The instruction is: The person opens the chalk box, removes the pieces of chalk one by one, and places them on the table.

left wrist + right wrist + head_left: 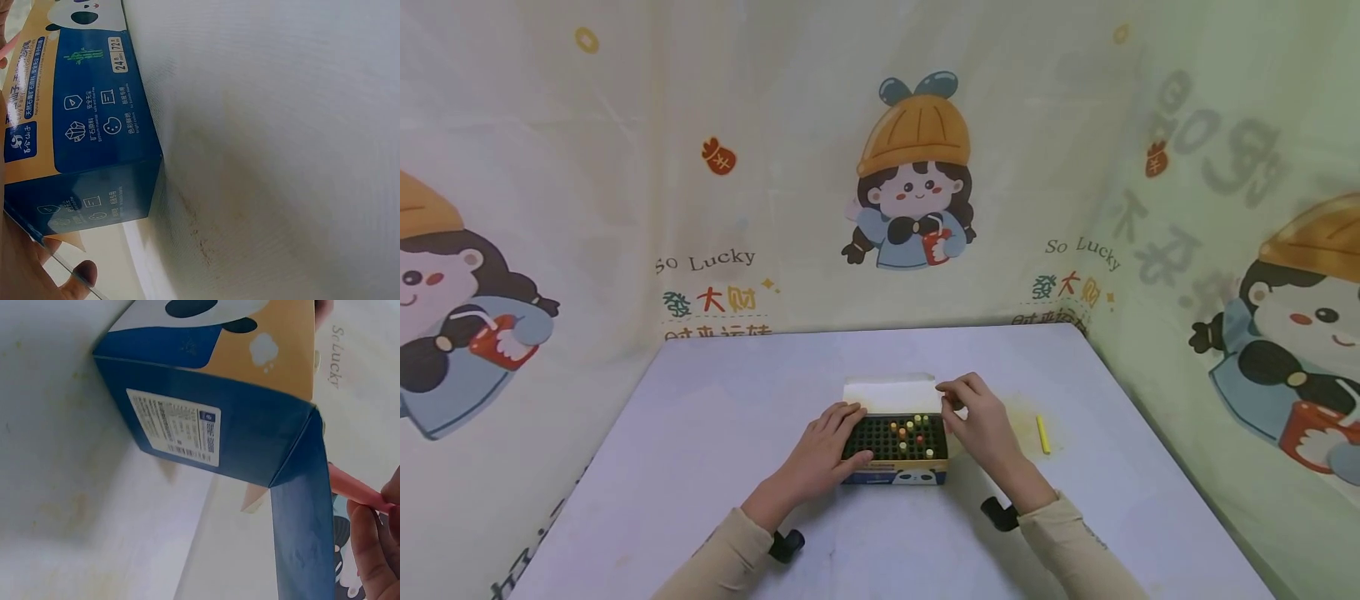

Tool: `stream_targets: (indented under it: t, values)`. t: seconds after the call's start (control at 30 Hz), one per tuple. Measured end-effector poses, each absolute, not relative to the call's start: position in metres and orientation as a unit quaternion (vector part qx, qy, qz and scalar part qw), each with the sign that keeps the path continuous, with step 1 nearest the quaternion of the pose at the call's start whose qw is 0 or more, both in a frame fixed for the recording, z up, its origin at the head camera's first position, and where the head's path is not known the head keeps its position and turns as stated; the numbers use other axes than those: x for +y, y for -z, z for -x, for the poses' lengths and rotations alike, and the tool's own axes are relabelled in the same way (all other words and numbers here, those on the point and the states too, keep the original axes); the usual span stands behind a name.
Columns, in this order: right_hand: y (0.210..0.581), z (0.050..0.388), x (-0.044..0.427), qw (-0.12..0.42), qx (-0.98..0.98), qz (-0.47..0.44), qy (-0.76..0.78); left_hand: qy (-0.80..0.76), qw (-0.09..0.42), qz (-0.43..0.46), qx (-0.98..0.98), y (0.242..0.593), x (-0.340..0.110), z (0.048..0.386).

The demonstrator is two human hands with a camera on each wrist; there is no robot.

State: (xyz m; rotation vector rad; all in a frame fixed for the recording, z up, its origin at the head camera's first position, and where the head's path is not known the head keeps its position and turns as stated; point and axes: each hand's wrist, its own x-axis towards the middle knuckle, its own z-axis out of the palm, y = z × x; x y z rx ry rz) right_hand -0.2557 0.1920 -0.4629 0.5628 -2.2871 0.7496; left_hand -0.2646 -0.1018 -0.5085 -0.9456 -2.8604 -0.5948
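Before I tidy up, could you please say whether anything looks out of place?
Yes, a yellow chalk stick lies loose right of the chalk box, while other sticks stand slotted inside it. Yellowish smudges also mark the tabletop beside the loose stick.

A pale, whitish table (715, 433) filled the lower middle of the head view, its far edge running across just below mid-height and its sides spreading toward the bottom corners. On it, a little right of the centre line, stood a blue and orange cardboard box (880, 477) with a panda print, its lid up at the back. A yellow stick (1042, 434) lay to the right of the box, well apart from it — amid a faint yellowish stain (1021, 417). The left wrist view showed a fine weave in the tabletop and, low and centre, a trail of reddish-brown specks (199, 234).
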Motion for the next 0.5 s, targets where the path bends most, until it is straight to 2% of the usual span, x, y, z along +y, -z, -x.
stream_targets:
  t: [0.5]
  values:
    - [0.4589,0.2528,0.1956,0.279,-0.89,-0.178,-0.314,0.196,0.023,0.3,-0.933,0.5051,-0.1002,0.2634]
